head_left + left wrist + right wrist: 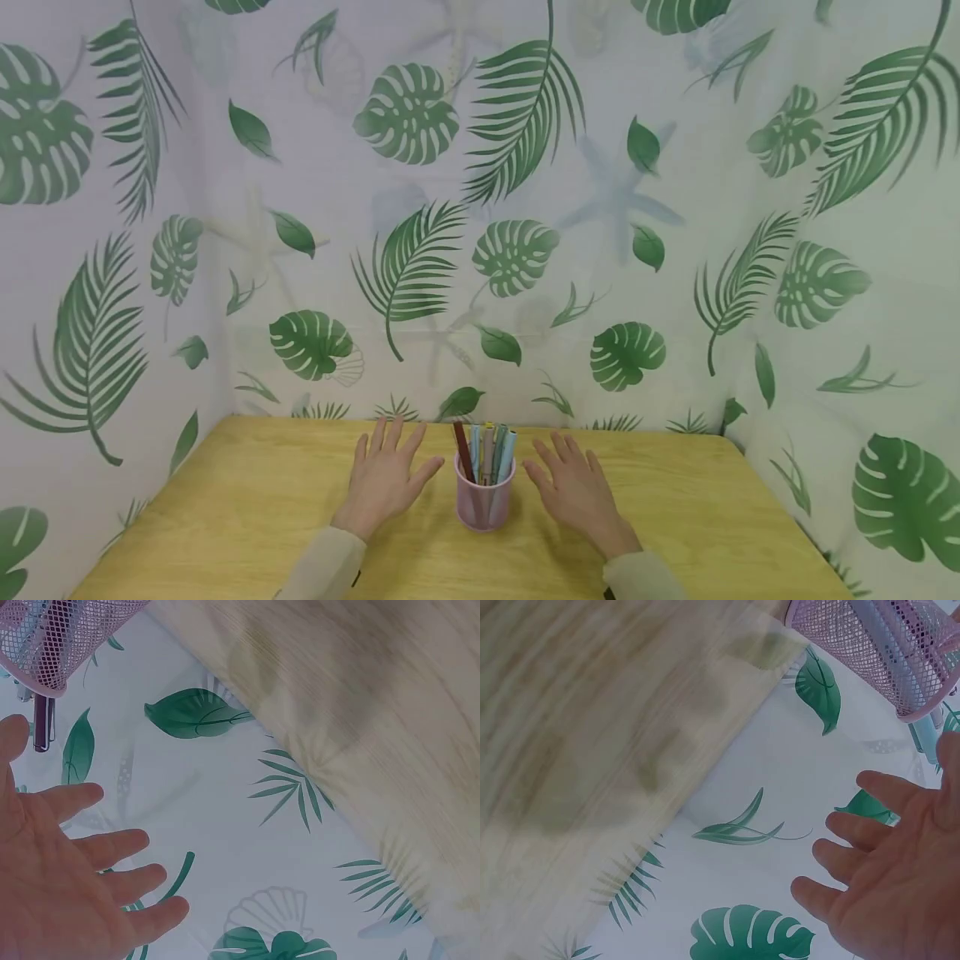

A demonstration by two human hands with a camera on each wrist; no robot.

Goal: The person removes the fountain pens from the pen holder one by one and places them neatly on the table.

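Observation:
A pink mesh pen cup [483, 507] stands upright on the wooden table, holding several pens and markers, among them a dark red pen [464, 451] and a light blue marker [507, 456]. To its left my left hand [386, 479] is spread with straight fingers, apart from the cup. My right hand [577, 493] is spread the same way on the cup's other side, also without touching it. Both palms hold nothing. Part of the mesh cup [64, 637] shows at the left wrist view's top left corner, and the cup [885, 656] fills the right wrist view's top right.
The light wooden table [262, 492] runs back to a white cloth wall [517, 375] printed with green leaves. Similar cloth encloses the left and right sides. Pale sleeves [326, 562] cover both forearms.

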